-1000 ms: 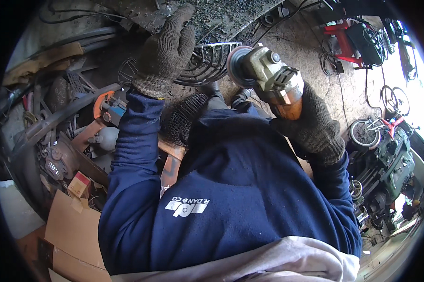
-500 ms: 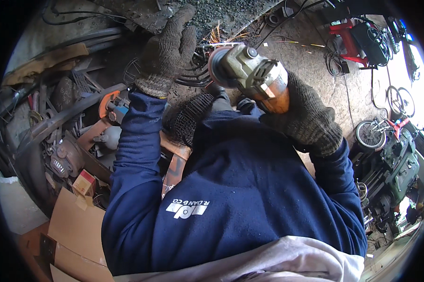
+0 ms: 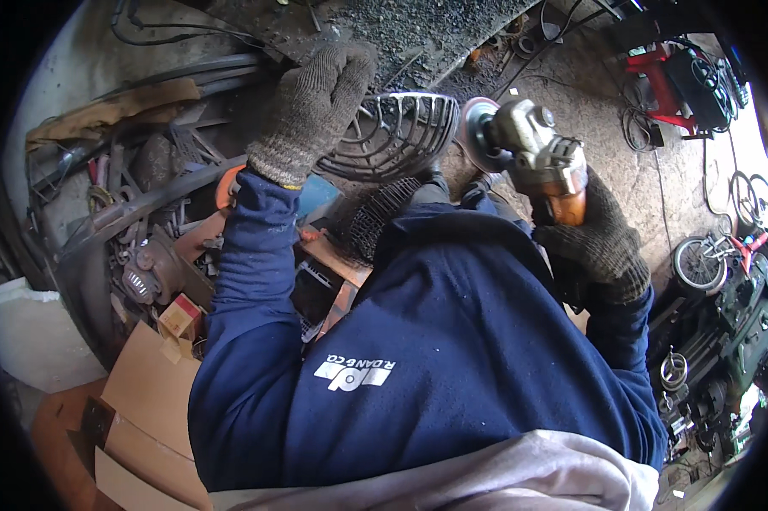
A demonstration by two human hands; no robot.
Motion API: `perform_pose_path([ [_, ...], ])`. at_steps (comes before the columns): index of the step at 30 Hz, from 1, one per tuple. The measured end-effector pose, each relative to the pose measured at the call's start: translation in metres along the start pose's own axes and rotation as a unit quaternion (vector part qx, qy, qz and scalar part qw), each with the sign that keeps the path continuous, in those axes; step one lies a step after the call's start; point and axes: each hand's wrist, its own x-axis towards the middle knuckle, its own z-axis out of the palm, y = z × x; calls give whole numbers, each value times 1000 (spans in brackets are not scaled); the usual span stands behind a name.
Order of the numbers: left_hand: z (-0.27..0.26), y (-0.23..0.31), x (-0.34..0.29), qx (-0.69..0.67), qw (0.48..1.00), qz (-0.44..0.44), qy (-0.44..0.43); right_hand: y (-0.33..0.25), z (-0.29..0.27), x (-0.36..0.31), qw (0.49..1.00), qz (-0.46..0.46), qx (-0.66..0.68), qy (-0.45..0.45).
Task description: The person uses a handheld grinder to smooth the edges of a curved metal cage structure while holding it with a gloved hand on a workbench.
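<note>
My left hand [image 3: 316, 111], in a knitted work glove, grips the left end of a half-round metal grate [image 3: 414, 128] with curved bars. The grate is tilted so its slatted face shows; my glove hides its left end. In my gloved right hand [image 3: 601, 238] is an angle grinder [image 3: 541, 157] with an orange body and grey head. Its round disc [image 3: 479, 134] stands close by the right edge of the grate, and no sparks show. Whether disc and grate touch, I cannot tell.
A grit-covered worktop [image 3: 401, 38] lies beyond my hands. Scrap metal [image 3: 150, 264] and an open cardboard box [image 3: 150, 392] crowd the left. Black wire mesh [image 3: 380, 217] sits below the grate. At the right are a red stool [image 3: 656, 85], cables and a small bicycle [image 3: 699, 260].
Sparks flew at the disc before; now there are none. The grinder has moved right, off the grate's near edge. My left hand has turned the grate so its face shows.
</note>
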Motion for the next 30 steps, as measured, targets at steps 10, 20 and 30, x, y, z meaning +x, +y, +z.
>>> perform_pose_path([
  [10, -91, 38, 29, 184, 971, 148, -29, 41, -40, -13, 974, 36, 214, 61],
  [20, -111, 104, 84, 14, 986, -154, 66, 90, -65, -12, 907, -36, 418, 28],
  [30, -88, 87, 123, 144, 971, -157, 109, 129, -90, -10, 897, -39, 438, 38],
])
